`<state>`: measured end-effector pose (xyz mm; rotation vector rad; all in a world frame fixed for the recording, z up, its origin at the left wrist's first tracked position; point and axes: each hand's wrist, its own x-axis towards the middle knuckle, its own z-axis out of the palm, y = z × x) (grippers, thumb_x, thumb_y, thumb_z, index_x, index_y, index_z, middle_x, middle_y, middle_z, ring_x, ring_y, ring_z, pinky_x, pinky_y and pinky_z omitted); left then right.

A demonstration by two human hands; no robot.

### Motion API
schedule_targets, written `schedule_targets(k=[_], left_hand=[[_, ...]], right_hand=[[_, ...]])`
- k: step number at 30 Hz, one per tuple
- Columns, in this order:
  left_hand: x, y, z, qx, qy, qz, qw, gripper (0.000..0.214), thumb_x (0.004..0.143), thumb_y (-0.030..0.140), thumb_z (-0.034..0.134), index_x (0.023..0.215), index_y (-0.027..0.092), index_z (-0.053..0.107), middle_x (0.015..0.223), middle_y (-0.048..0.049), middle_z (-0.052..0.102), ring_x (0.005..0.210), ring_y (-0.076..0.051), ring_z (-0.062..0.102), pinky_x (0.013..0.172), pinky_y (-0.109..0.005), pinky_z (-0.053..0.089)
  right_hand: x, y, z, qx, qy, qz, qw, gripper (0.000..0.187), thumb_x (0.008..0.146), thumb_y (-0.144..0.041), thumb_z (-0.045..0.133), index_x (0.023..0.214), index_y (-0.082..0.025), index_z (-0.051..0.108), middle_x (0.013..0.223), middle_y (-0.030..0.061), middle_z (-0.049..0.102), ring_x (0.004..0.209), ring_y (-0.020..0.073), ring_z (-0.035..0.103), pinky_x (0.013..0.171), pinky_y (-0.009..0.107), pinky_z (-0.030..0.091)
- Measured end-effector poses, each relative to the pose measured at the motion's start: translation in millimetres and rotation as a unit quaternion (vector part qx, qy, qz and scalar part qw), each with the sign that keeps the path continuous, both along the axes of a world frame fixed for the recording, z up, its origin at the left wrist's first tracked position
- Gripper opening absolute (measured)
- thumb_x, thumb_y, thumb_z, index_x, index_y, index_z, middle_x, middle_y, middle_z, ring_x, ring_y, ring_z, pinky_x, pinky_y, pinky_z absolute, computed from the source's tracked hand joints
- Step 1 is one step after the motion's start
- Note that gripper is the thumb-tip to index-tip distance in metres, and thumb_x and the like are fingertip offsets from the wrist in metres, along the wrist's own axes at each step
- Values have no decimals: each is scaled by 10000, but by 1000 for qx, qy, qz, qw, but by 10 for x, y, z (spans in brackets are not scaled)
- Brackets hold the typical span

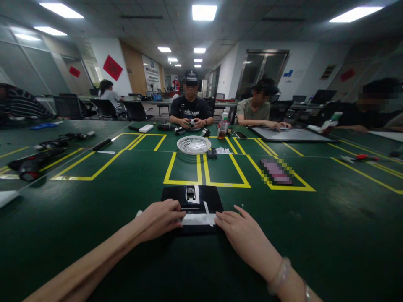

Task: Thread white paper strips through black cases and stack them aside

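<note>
A flat black box or panel (208, 195) lies in front of me on the green table. Near its top sits a small metallic square part (190, 192) beside a white patch. Across the lower half runs a white strip (198, 219), crossed by a thin narrow strip (207, 212). My left hand (163, 216) has its bent fingers closed at the strip's left part. At the right end, the fingertips of my right hand (239, 228) are gathered on the strip and the panel's edge, with the little finger raised. Its thumb is hidden.
Beyond the panel stands a white plastic basket (193, 145), with a small dark block (212, 153) near it. A bottle (222, 128) and a blurred pinkish object (277, 172) lie farther right. Dark tools (34, 161) are at left. Co-workers (191, 105) sit opposite.
</note>
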<state>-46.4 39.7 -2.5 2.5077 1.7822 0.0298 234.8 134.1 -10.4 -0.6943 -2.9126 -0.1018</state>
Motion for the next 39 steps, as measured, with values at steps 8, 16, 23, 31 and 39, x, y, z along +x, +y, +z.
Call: schedule_targets(k=[8,16,23,31,39], left_hand=[[46,9,50,20,23,-9,1000,311,916,294,600,1226,272,626,1064,-41,597,885,-192,579,681,-272,439],[120,57,-81,83,-21,-6,996,684,830,583,657,1396,232,499,1413,-94,497,1299,-294,448,1165,-524,213],[148,133,-123,40,-41,-12,998,955,766,715,635,1507,195,330,1533,-130,359,1399,-312,342,1187,-526,164],[168,147,-103,71,-69,-15,995,790,765,629,683,1408,222,472,1432,-110,487,1327,-296,436,1200,-533,110],[-324,140,9,126,-71,92,985,581,807,556,650,1272,216,576,1307,-96,594,1257,-298,507,1176,-594,124]], right_hand=[[-68,-125,-8,77,-40,-13,996,423,815,-24,598,1195,-197,663,1124,89,680,1017,260,635,990,478,468],[-68,-154,61,44,-24,-27,998,370,848,-71,583,1182,-207,667,1132,83,681,1006,249,640,979,441,464],[-5,-44,140,33,31,-41,998,343,912,-133,525,1228,-202,640,1152,89,689,1026,240,636,1041,472,397],[37,18,143,2,79,-31,996,357,937,-158,497,1270,-223,605,1164,64,681,1048,231,620,1061,503,359],[74,56,148,2,108,-29,994,344,940,-183,509,1265,-236,607,1145,57,686,1030,215,629,1048,488,384]])
